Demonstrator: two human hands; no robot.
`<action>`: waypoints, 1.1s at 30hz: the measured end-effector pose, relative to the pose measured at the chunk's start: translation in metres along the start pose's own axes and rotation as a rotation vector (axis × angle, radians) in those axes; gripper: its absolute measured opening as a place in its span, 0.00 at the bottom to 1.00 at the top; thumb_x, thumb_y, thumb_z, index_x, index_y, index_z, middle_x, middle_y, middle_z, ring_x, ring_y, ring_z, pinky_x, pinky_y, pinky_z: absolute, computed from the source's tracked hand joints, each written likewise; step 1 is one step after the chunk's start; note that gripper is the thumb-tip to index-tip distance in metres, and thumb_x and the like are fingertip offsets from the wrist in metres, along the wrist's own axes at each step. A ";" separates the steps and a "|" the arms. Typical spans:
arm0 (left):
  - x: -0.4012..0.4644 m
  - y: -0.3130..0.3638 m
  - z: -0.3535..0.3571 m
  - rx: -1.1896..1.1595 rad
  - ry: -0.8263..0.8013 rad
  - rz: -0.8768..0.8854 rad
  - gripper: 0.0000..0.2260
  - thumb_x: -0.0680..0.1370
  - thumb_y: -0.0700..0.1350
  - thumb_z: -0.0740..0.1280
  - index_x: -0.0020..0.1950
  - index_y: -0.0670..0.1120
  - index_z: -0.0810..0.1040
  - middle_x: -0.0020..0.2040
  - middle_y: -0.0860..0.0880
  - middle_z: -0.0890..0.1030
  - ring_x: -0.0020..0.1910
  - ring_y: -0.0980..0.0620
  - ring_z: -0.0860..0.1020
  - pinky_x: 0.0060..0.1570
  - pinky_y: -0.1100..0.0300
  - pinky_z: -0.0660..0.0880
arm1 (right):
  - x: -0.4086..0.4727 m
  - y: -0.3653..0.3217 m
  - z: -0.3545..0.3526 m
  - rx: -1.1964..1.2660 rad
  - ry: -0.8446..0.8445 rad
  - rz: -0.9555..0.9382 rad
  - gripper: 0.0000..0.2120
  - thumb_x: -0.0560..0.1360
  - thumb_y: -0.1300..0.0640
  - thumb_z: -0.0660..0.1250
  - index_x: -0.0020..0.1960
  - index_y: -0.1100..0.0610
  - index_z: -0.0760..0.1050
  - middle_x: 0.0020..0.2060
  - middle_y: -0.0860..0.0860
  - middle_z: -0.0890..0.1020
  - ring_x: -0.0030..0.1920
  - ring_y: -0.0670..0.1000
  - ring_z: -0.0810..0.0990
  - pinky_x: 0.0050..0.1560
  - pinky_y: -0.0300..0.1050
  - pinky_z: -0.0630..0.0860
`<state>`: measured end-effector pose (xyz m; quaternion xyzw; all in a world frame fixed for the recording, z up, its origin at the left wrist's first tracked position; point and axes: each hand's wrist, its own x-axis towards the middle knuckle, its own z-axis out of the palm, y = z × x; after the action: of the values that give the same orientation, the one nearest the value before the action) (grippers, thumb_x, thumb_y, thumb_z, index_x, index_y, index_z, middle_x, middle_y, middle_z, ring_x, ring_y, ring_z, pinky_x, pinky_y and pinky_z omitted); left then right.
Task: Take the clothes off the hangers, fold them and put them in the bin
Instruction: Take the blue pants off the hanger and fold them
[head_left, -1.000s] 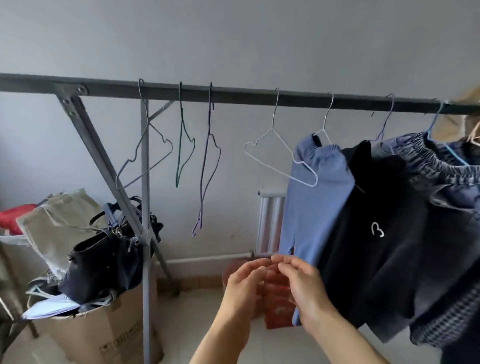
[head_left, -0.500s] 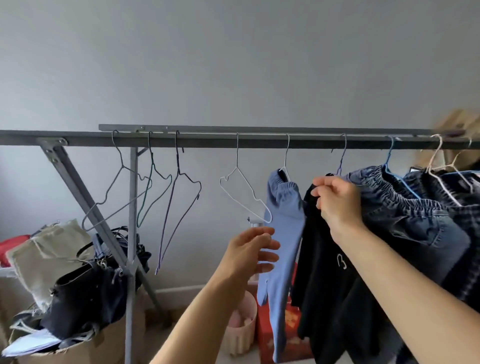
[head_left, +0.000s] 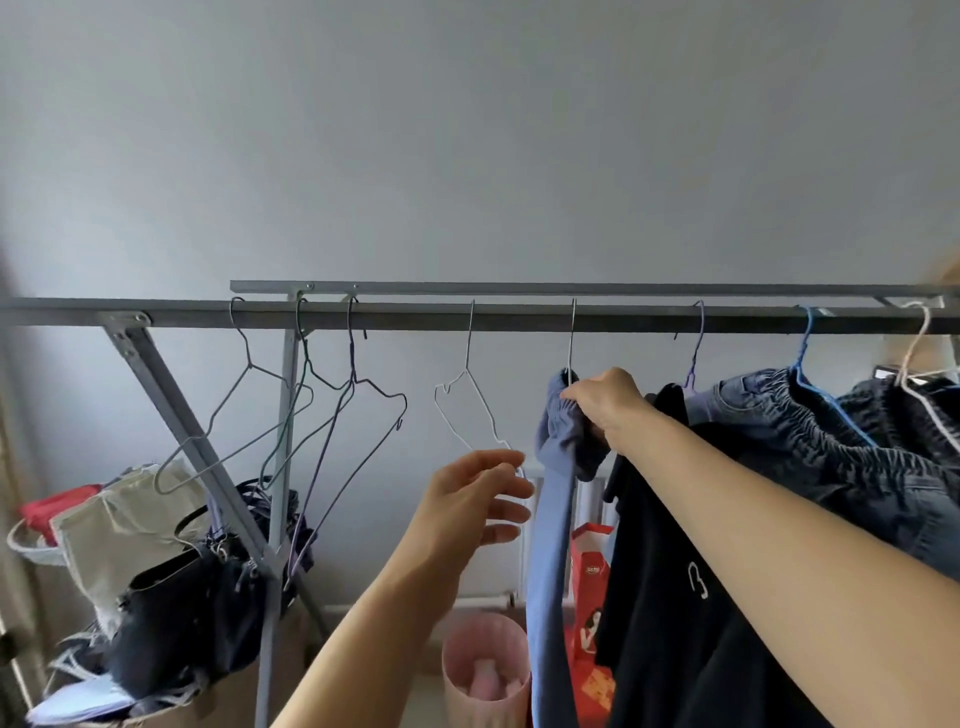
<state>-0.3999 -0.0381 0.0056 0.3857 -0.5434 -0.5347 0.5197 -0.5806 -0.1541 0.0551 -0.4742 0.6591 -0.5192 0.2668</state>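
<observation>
Light blue trousers (head_left: 550, 545) hang from a wire hanger (head_left: 572, 338) on the grey rail (head_left: 519, 317). My right hand (head_left: 605, 402) grips their bunched waistband just under the hook. My left hand (head_left: 480, 499) floats below the empty white wire hanger (head_left: 470, 410), fingers relaxed, holding nothing. To the right hang a black garment (head_left: 675, 597), dark denim trousers (head_left: 831, 457) on a blue hanger and another dark piece (head_left: 904, 415) on a white hanger. A pink bin (head_left: 485, 670) stands on the floor beneath.
Three more empty wire hangers (head_left: 311, 395) hang at the left end of the rail. A cardboard box with a black bag (head_left: 171, 623) and beige cloth sits at lower left. A red box (head_left: 589, 571) and a radiator stand behind the clothes.
My right hand moved left from the black garment to the blue trousers' waistband and took hold. My left hand rose slightly toward the empty white hanger. The view tilted upward.
</observation>
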 end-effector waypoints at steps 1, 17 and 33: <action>0.001 0.002 0.001 0.011 0.005 0.019 0.09 0.81 0.39 0.62 0.55 0.45 0.82 0.40 0.48 0.84 0.36 0.52 0.79 0.42 0.56 0.77 | -0.002 -0.001 -0.001 -0.004 0.016 -0.045 0.06 0.74 0.63 0.66 0.38 0.63 0.73 0.34 0.56 0.75 0.35 0.54 0.72 0.35 0.41 0.66; 0.021 0.024 0.031 0.498 -0.142 0.270 0.12 0.77 0.40 0.69 0.56 0.50 0.71 0.51 0.49 0.78 0.31 0.57 0.72 0.31 0.66 0.68 | -0.093 -0.002 -0.032 0.130 -0.197 -0.237 0.08 0.77 0.62 0.66 0.41 0.62 0.79 0.28 0.51 0.75 0.29 0.46 0.73 0.33 0.38 0.72; -0.026 0.026 0.028 1.160 -0.241 0.414 0.20 0.69 0.59 0.73 0.31 0.45 0.73 0.27 0.50 0.68 0.29 0.51 0.66 0.30 0.58 0.61 | -0.104 0.016 -0.025 0.314 0.089 0.133 0.13 0.73 0.72 0.56 0.31 0.63 0.68 0.12 0.49 0.65 0.12 0.45 0.61 0.18 0.28 0.55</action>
<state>-0.4194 -0.0042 0.0300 0.4284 -0.8635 -0.0808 0.2537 -0.5647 -0.0498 0.0337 -0.3584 0.6109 -0.6175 0.3421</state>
